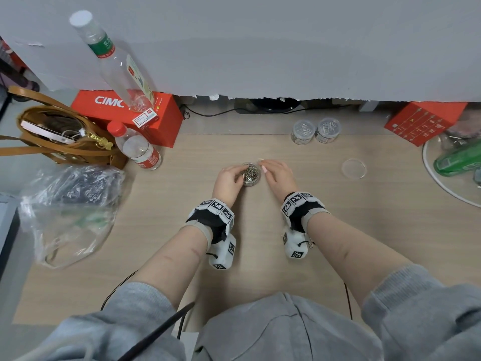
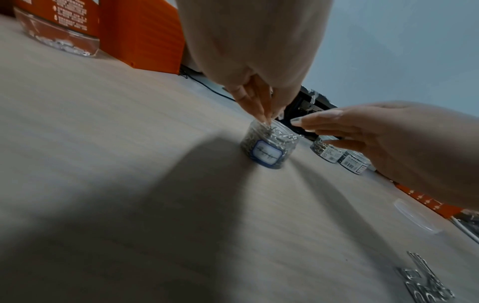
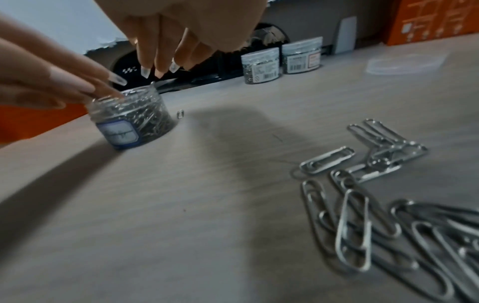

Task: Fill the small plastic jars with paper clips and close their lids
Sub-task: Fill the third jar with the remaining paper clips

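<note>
A small clear jar [image 1: 250,175] with a blue label stands open on the desk, heaped with silver paper clips. My left hand [image 1: 242,176] reaches in from the left. In the left wrist view its thumb and fingers [image 2: 261,114] pinch together on clips at the jar's [image 2: 269,148] mouth. My right hand [image 1: 266,168] hovers just right of the jar with relaxed fingers [image 3: 158,67], holding nothing. The jar's clear lid [image 1: 354,168] lies flat to the right. Loose paper clips [image 3: 362,205] lie on the desk by my right wrist, and one clip [image 3: 180,114] sits beside the jar [image 3: 134,121].
Two closed jars of clips [image 1: 303,131] [image 1: 328,130] stand at the back right. Red boxes [image 1: 125,113] [image 1: 421,123], two bottles [image 1: 140,149] [image 1: 114,58], a brown bag [image 1: 59,136] and a plastic bag [image 1: 70,212] crowd the left. A round tray [image 1: 442,183] holds a green bottle at the right.
</note>
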The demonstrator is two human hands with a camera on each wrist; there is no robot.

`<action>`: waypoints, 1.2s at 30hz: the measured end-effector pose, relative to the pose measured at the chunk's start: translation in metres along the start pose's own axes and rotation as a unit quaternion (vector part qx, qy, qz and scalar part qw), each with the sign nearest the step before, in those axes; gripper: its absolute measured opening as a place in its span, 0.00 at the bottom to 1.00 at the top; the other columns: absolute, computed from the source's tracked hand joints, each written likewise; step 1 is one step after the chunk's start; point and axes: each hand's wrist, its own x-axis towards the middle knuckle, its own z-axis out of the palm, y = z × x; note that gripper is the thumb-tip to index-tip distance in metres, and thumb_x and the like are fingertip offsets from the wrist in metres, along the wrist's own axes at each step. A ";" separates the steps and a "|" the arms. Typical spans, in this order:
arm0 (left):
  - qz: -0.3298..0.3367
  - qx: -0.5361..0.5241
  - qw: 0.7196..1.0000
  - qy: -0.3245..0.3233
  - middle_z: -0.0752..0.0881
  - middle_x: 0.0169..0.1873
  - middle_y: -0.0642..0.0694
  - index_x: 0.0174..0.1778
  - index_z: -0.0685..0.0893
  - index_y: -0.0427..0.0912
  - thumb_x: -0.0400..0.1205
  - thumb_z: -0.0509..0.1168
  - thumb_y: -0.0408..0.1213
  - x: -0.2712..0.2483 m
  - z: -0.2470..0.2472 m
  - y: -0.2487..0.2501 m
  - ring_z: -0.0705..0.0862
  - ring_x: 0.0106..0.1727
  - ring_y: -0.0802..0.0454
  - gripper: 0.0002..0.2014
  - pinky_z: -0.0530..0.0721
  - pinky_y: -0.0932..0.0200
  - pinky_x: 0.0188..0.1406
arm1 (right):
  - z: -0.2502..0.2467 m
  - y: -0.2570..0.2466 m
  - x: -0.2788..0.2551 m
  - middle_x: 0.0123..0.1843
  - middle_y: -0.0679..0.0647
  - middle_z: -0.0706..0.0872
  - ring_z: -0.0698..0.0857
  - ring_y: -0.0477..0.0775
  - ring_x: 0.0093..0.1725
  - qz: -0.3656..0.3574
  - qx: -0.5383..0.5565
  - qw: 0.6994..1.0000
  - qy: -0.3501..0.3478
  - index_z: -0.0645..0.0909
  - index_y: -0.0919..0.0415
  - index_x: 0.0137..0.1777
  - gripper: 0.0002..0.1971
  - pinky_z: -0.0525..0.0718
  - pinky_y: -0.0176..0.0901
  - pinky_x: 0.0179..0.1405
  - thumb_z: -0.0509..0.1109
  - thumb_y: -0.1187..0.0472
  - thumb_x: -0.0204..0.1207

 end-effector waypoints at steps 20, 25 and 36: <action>0.028 0.037 0.999 0.020 0.83 0.59 0.43 0.51 0.89 0.37 0.73 0.57 0.20 -0.007 -0.002 -0.003 0.76 0.61 0.42 0.19 0.64 0.71 0.61 | 0.002 0.010 0.005 0.83 0.52 0.37 0.39 0.52 0.83 0.010 -0.274 0.921 -0.276 0.38 0.58 0.81 0.30 0.39 0.47 0.81 0.46 0.50 0.85; 0.034 0.030 0.998 0.041 0.80 0.58 0.40 0.49 0.88 0.36 0.73 0.56 0.20 -0.018 0.002 0.007 0.75 0.63 0.43 0.17 0.68 0.62 0.65 | -0.004 0.018 -0.024 0.84 0.52 0.37 0.38 0.52 0.83 0.025 -0.270 0.922 -0.275 0.38 0.58 0.81 0.30 0.38 0.46 0.81 0.46 0.50 0.85; 0.003 0.038 0.985 -0.169 0.73 0.63 0.40 0.65 0.79 0.39 0.80 0.60 0.29 -0.066 0.060 0.034 0.78 0.60 0.43 0.17 0.72 0.54 0.68 | -0.046 0.045 -0.105 0.84 0.53 0.42 0.41 0.55 0.83 0.011 -0.231 0.924 -0.303 0.44 0.58 0.81 0.28 0.38 0.45 0.80 0.46 0.51 0.86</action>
